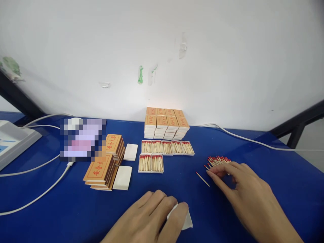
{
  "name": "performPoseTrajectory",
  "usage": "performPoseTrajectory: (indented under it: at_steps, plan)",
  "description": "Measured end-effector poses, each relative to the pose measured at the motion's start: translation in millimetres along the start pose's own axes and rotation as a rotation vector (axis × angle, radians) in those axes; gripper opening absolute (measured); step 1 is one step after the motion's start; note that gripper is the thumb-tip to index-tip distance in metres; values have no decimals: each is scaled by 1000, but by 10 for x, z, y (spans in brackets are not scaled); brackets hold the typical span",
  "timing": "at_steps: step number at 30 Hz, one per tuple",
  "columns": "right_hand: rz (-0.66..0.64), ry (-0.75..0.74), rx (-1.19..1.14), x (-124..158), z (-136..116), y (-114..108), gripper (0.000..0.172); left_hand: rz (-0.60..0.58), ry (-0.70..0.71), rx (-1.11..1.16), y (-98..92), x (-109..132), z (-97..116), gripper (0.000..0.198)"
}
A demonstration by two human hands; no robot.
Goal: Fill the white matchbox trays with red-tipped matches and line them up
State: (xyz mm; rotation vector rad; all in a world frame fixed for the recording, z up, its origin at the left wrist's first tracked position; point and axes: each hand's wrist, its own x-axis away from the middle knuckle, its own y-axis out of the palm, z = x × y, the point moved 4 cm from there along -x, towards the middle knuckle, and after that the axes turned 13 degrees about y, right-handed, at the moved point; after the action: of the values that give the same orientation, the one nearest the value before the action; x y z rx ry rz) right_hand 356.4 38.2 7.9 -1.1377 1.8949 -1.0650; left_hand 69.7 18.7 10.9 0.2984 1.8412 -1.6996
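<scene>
Near the front edge, my left hand is closed around a small white matchbox tray, mostly hidden by the fingers. My right hand reaches over a pile of red-headed matches, thumb and forefinger pinched together at its near left side. Match sticks show by those fingertips, though how many are gripped is hidden. One loose match lies on the blue table just left of the right hand. Filled matchbox trays stand in two rows at the middle, their matches heads-up toward the wall.
Behind the trays is a block of stacked orange matchboxes. Left of them stand more orange sleeves and white trays. A blurred-out phone, white cables and a white device occupy the left side.
</scene>
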Motion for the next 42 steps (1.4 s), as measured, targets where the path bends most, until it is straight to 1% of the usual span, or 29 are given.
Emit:
performPoseTrajectory:
  at_steps: [3,6,9,12,16,22,26,31,34,40,42]
  plan:
    - [8,-2,0,29,-26,0,54,8,-1,-35,-19,-10,-3,30]
    - [78,19,45,17,-17,-34,64,14,-7,-50,-46,-32,-6,30]
    - [91,16,63,-4,2,-50,73,24,-5,-57,-59,-45,-12,31]
    - [69,24,69,-11,33,-41,70,22,2,-62,-37,-46,-19,30]
    - [107,49,82,1,65,-43,64,6,4,-43,0,-32,-17,30]
    - [90,38,93,-1,51,-40,66,8,4,-35,-28,-32,-9,30]
    - [120,21,90,-37,52,-43,64,20,8,-50,-29,-25,-8,30]
    - [123,-9,86,-52,34,-8,67,18,11,-55,-23,-28,-6,30]
    - [91,-26,55,-21,1,4,63,28,21,-58,-30,-37,2,29]
    - [-53,-71,-31,60,-107,-3,53,15,25,-42,-40,-15,4,30]
    - [-64,-88,-39,48,-120,-24,51,15,21,-39,-40,-16,-1,29]
